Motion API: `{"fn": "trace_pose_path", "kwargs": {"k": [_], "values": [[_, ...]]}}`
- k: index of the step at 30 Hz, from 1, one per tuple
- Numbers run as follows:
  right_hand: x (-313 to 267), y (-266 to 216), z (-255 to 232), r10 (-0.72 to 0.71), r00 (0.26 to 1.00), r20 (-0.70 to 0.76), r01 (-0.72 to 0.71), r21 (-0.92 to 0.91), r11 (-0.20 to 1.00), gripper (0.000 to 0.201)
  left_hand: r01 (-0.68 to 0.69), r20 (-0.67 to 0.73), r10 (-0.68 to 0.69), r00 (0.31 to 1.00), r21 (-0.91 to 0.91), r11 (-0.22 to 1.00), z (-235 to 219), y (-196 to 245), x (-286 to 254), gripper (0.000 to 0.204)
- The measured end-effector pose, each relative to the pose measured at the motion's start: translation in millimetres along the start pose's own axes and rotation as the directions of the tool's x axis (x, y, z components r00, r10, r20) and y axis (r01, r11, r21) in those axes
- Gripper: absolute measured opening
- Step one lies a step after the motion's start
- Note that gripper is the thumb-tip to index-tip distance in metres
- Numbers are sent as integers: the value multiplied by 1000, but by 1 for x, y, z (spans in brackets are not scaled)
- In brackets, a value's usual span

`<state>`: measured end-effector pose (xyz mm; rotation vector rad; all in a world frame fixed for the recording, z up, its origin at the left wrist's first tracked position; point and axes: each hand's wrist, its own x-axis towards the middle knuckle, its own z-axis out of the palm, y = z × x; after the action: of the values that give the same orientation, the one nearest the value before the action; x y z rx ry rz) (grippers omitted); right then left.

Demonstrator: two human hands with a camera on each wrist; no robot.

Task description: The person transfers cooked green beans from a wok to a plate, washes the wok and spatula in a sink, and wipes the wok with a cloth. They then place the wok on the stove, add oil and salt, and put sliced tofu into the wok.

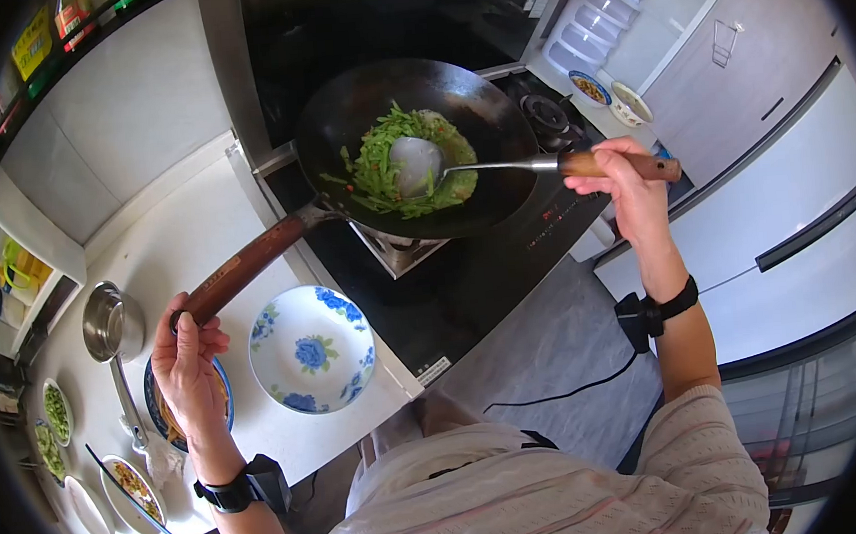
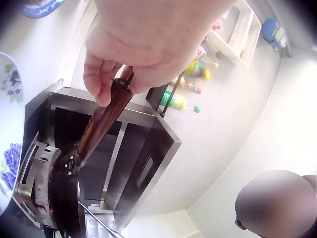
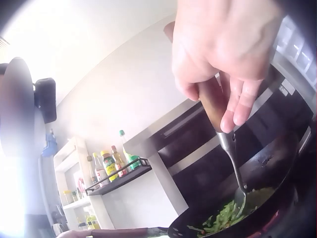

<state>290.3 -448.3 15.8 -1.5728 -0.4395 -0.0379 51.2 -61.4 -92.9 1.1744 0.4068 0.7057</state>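
Observation:
A dark wok (image 1: 314,126) stands over the stove, holding chopped green vegetables (image 1: 378,166) with small red bits. My left hand (image 1: 189,373) grips the end of the wok's brown wooden handle (image 1: 249,265); the left wrist view shows the fingers round the handle end (image 2: 110,109). With my right hand (image 1: 631,193) I hold the wooden handle (image 1: 590,163) of a metal ladle. The ladle's bowl (image 1: 416,165) rests among the greens; in the right wrist view it touches them (image 3: 239,202) too.
A flowered white plate (image 1: 312,350) lies on the counter beside the stove. Left of it are a steel pot (image 1: 112,324), a blue-rimmed bowl (image 1: 227,405) partly behind my left hand, and several small dishes. Two bowls (image 1: 630,104) stand behind the stove's right side.

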Motion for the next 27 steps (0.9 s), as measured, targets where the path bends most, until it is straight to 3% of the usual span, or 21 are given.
{"fn": "trace_pose_path", "kwargs": {"k": [4, 11, 21, 27], "values": [[6, 1, -2, -68, 993, -96, 63, -56, 996, 14, 4, 10, -4, 1000, 0, 1000, 0, 1, 0, 30], [-5, -11, -18, -75, 997, -27, 73, -54, 996, 15, 5, 18, -5, 1000, 7, 1000, 0, 1, 0, 31], [-30, -20, -21, -134, 989, -69, 135, 15, 991, 14, -5, 11, 5, 1000, 28, 1000, 1, 2, 0, 31], [-26, -8, -21, -206, 978, -39, 203, -81, 976, 14, -35, 2, 35, 999, 64, 997, 1, 1, -2, 31]]}}
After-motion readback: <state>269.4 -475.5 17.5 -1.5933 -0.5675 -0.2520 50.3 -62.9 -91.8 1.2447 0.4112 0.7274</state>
